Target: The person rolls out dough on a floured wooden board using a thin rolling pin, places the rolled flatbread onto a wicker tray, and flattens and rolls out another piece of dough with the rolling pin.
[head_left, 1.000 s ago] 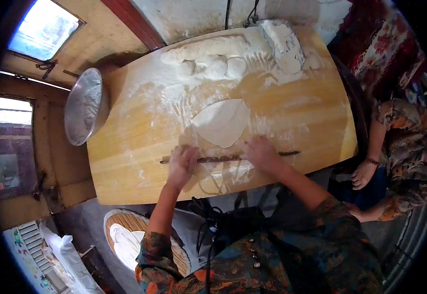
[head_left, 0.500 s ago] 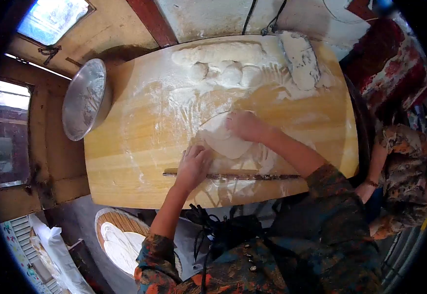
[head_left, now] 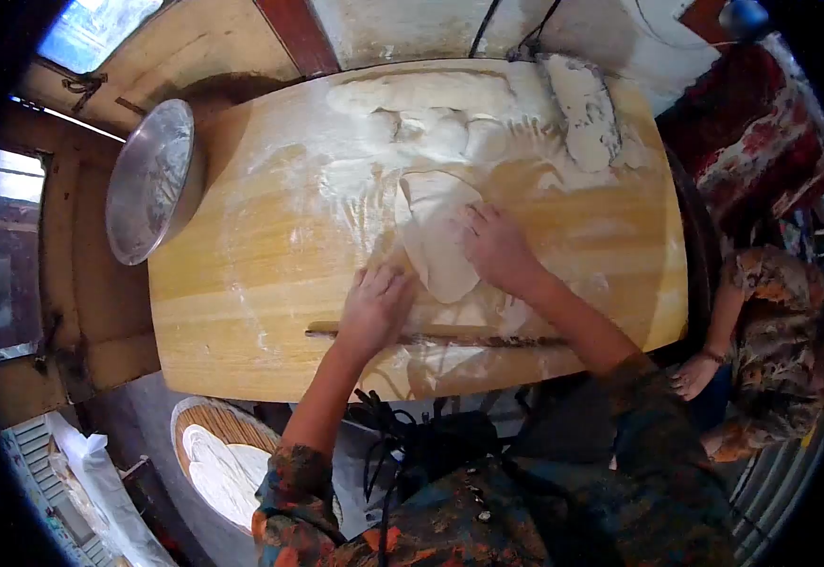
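Note:
A flat, oval sheet of dough (head_left: 431, 213) lies on the floured wooden board (head_left: 242, 274), with a fold or overlap along its upper left edge. My right hand (head_left: 495, 246) rests over its right edge, fingers spread and bent, the tips touching the dough. Just left of the sheet's lower part, my left hand (head_left: 377, 304) is loosely closed on the board; its fingertips are partly hidden and nothing shows in it. Nearer to me, a long thin rolling pin (head_left: 488, 340) lies crosswise, passing below both hands.
Behind the sheet are a long dough roll (head_left: 421, 93), several round dough pieces (head_left: 445, 137) and a floury slab-like thing (head_left: 585, 113). A metal basin (head_left: 152, 184) tilts at the left edge. A round woven tray (head_left: 190, 411) holds flat dough below. Another person's hand (head_left: 695, 376) hangs at right.
The dough sheet has turned and now stretches longer away from me. My right hand has shifted slightly right and its fingers have spread. The left hand stays beside the sheet.

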### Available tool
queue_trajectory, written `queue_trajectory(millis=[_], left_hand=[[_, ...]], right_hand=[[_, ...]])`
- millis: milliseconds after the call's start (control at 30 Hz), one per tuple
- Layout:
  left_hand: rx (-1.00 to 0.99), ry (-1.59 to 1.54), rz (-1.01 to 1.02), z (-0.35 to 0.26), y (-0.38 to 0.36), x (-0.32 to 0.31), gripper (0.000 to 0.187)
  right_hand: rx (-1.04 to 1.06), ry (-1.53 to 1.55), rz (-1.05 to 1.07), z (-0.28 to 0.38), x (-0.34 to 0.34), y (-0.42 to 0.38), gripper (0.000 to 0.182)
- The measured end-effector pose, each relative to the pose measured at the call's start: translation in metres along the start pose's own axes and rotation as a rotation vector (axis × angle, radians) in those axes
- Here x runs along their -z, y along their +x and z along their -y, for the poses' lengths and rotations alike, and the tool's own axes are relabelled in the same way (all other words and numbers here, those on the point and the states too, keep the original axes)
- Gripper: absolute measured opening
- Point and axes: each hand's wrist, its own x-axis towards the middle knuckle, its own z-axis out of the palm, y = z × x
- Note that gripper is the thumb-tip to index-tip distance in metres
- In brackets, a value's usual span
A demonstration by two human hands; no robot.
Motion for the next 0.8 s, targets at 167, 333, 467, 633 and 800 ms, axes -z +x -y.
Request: queue_trajectory(millis=[167, 333, 467, 633, 800], left_hand=[[-0.178, 0.24, 0.057, -0.009, 0.058, -0.022, 0.047], [0.346, 0.434, 0.237, 0.007, 0.031, -0.007, 0.047], [0.422, 0.496, 0.175, 0.008, 0.027, -0.012, 0.045], [0.243, 0.44, -0.129, 0.039, 0.017, 0.001, 0.04], [0.363, -0.028, -0.405, 0.052, -0.016, 0.025, 0.034]], right_hand=[[-0.084, -0.172, 0.109, 0.002, -0.015, -0.023, 0.04], [-0.448, -0.21, 0.157, -0.004, 0.011, -0.068, 0.044], [-0.257, -0.09, 0.014, 0.017, 0.005, -0.03, 0.044], [-0.198, 0.149, 0.418, 0.055, 0.038, -0.026, 0.046], [0.026, 0.197, 0.287, 0.099, 0.008, -0.088, 0.039]])
